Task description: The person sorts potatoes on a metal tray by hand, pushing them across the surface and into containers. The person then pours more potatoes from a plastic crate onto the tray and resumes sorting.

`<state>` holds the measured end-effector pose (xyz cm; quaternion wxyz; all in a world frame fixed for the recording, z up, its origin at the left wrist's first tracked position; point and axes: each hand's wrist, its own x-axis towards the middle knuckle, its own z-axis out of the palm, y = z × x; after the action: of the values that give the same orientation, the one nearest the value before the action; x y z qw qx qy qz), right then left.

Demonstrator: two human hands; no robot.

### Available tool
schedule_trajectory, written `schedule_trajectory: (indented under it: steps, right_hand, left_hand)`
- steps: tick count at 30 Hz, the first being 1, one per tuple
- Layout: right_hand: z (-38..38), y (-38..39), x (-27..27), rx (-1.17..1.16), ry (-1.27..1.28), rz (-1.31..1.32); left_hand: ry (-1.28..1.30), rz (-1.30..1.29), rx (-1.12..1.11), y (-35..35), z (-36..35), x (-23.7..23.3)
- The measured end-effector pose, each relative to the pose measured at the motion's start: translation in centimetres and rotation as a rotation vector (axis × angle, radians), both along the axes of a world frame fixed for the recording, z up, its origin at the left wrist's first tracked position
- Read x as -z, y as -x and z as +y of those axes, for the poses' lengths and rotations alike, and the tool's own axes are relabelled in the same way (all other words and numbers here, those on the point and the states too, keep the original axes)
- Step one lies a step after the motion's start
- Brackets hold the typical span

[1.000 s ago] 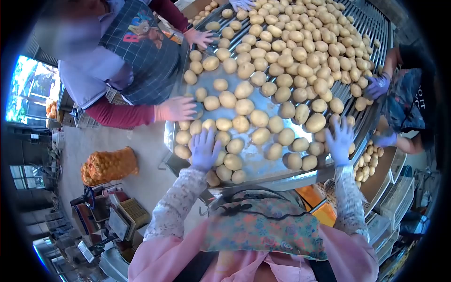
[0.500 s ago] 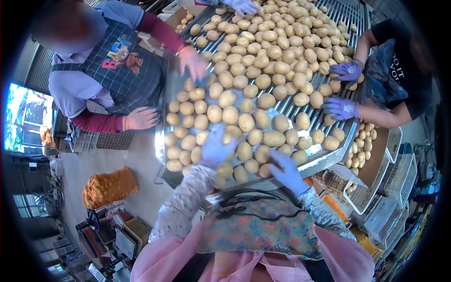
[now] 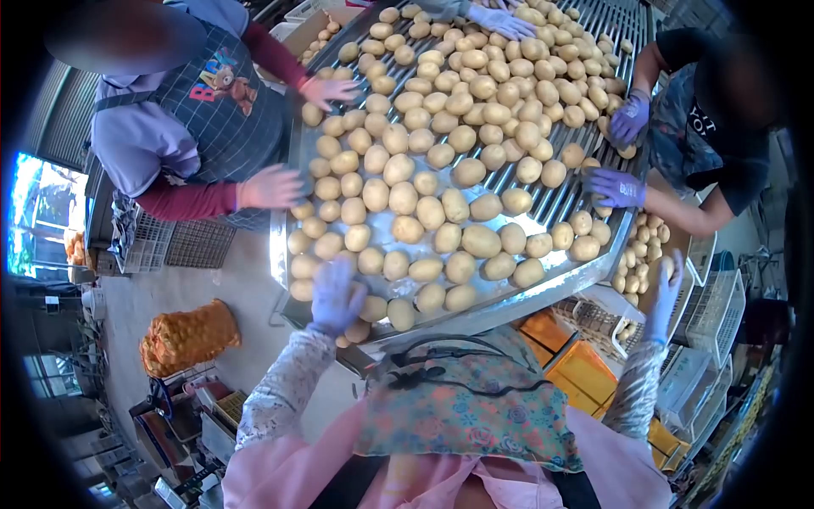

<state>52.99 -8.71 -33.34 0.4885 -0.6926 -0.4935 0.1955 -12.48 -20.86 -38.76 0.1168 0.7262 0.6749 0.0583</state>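
Note:
Many potatoes [image 3: 482, 241] cover the metal sorting table [image 3: 543, 293]. At the table's near left corner my left hand [image 3: 337, 299], in a pale purple glove, rests among the potatoes with thumb and fingers apart. My right hand [image 3: 666, 299], gloved alike, is off the table's right side, above a box of potatoes [image 3: 642, 254]; its fingers are closed around a potato [image 3: 669, 266].
A co-worker's bare-looking hands [image 3: 273, 187] are at the table's left edge. Another's purple gloves [image 3: 616, 188] are on the right. A third person's gloved hand [image 3: 502, 22] reaches in at the top. White crates [image 3: 716, 310], orange crates [image 3: 581, 373] and a filled net sack [image 3: 191, 338] stand below.
My right hand has moved from the table's near edge out to the right, with a potato. My left hand has shifted left and down. Co-workers' hands and several potatoes have moved.

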Motion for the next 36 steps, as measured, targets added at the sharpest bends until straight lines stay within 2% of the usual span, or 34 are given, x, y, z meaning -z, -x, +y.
schedule_trajectory:
  steps: [1, 2, 4, 5, 6, 7, 8, 9, 10, 11, 12, 13, 14, 16, 18, 19, 21, 22, 24, 25, 26, 27, 28, 29, 30, 31, 32, 33, 35, 36]
  right_hand:
    - [0.3, -0.8, -0.3, 0.218, 0.023, -0.457]
    - [0.8, -0.8, 0.1, 0.211, 0.022, -0.458]
    - [2.5, 2.0, 0.3, -0.122, 0.077, -0.655]
    - [3.1, 6.5, 0.9, -0.293, -0.046, -0.518]
    - [3.7, 11.0, -0.7, -0.502, -0.019, -0.69]
    - [3.6, 14.3, -1.0, -0.611, 0.02, -0.757]
    - [4.5, 17.2, -2.2, -0.812, 0.142, -0.871]
    - [4.9, 18.3, 1.2, -0.861, -0.158, -0.946]
    - [5.3, 19.8, 2.5, -0.963, -0.156, -0.998]
    - [4.9, 22.2, 2.8, -1.098, -0.099, -0.971]
    - [4.8, 24.1, 4.7, -1.29, 0.07, -0.757]
    - [3.6, 26.3, 5.5, -1.248, -0.036, -0.83]
    - [2.3, 28.4, 5.9, -1.199, -0.14, -0.9]
    - [2.4, 31.3, 6.3, -1.301, -0.049, -0.82]
    - [1.9, 34.1, 6.4, -1.318, -0.129, -0.746]
    - [1.1, 35.8, 6.5, -1.353, -0.121, -0.757]
    - [-1.0, 38.8, 6.8, -1.384, -0.118, -0.772]
    - [-2.3, 39.8, 7.0, -1.448, -0.145, -0.721]
    - [-3.2, 39.3, 7.0, -1.51, -0.161, -0.669]
    - [-2.8, 37.9, 6.7, -1.549, -0.266, -0.564]
    - [-2.3, 36.4, 6.4, -1.579, -0.373, -0.456]
    - [-1.6, 33.7, 5.4, -1.539, -0.239, -0.271]
    - [-0.7, 30.6, 4.1, -1.492, -0.11, -0.089]
    - [0.3, 28.1, 2.9, -1.247, 0.018, -0.334]
    - [1.0, 25.6, 2.3, -0.996, 0.146, -0.56]
    - [1.7, 22.2, 3.6, -0.796, 0.041, -0.398]
    - [2.3, 20.2, 4.1, -0.625, 0.135, -0.656]
    - [2.5, 20.6, 4.6, -0.619, 0.13, -0.655]
    - [3.2, 21.4, 5.9, -0.63, 0.282, -0.67]
    - [4.1, 22.4, 6.3, -0.653, 0.345, -0.76]
  left_hand:
    - [-0.047, 0.115, -0.263, 0.8, 0.6, 0.6]
    - [-0.046, 0.114, -0.271, 0.0, 1.4, 1.8]
    - [-0.121, 0.181, -0.342, -5.2, 4.7, 3.5]
    - [0.099, -0.026, -0.301, -7.1, 6.5, 4.5]
    - [-0.166, 0.049, -0.304, -10.6, 5.9, 5.8]
    - [-0.147, 0.004, -0.178, -11.7, 5.0, 4.7]
    - [-0.124, -0.043, -0.054, -12.4, 3.9, 3.1]
    - [-0.121, -0.042, -0.062, -12.1, 2.4, 2.6]
    - [-0.113, -0.111, -0.004, -10.9, 1.0, 2.3]
    - [-0.105, -0.18, 0.055, -9.4, -0.5, 2.1]
    - [-0.107, -0.085, 0.118, -7.7, -2.3, 2.5]
    - [-0.107, 0.011, 0.184, -5.8, -4.2, 2.9]
    - [-0.06, -0.009, 0.162, -4.4, -5.9, 1.6]
    - [-0.016, -0.029, 0.171, -2.4, -6.1, -0.6]
    - [-0.12, 0.004, -0.108, -2.0, -5.7, -1.0]
    - [-0.294, -0.049, -0.218, -1.3, -4.8, 1.7]
    - [-0.342, 0.015, -0.265, -1.9, -0.7, 2.4]
    - [-0.346, 0.01, -0.26, -3.5, 0.9, 3.2]
    - [-0.229, 0.35, -0.04, -7.0, 2.9, 4.7]
    - [-0.231, 0.344, -0.031, -6.9, 3.9, 4.4]
    - [-0.246, 0.155, 0.038, -6.2, 4.8, 3.8]
    - [-0.254, -0.036, 0.107, -5.4, 5.7, 3.3]
    - [-0.215, 0.05, 0.153, -3.8, 6.8, 3.2]
    - [-0.216, 0.042, 0.154, -4.3, 8.3, 3.4]
    - [-0.212, 0.061, 0.024, -5.4, 9.2, 4.0]
    - [-0.201, 0.087, -0.104, -6.7, 9.7, 4.3]
    - [-0.279, 0.086, -0.119, -8.8, 10.7, 4.7]
    - [-0.308, 0.106, -0.123, -12.0, 11.6, 5.2]
    - [-0.345, 0.118, -0.13, -15.5, 11.7, 5.2]
    - [-0.289, -0.015, -0.052, -16.4, 10.7, 4.6]
